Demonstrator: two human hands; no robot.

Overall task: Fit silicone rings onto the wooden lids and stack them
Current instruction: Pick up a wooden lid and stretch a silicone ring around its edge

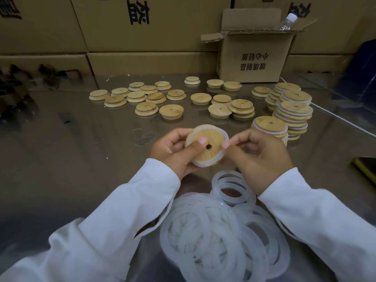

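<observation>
Two-handed hold on one wooden lid [211, 139], raised above the table [71, 149], flat face toward camera. Left hand [173, 151] curled round left edge, thumb pressed on face beside centre hole. Right hand [258, 157] pinching white ring [200, 164] at lid's right rim; ring seated round most of edge. Just below wrists: heap of loose rings [203, 241]. Beyond, right: stacks of ringed lids [295, 112]. Beyond, centre and left: bare lids [155, 97] scattered flat. Behind those: open cardboard box [254, 60], bottle [288, 22] poking out.

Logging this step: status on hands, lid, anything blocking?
Left hand grips lid, thumb on top. Right hand pinches ring at lid's edge. Nothing in the way.
</observation>
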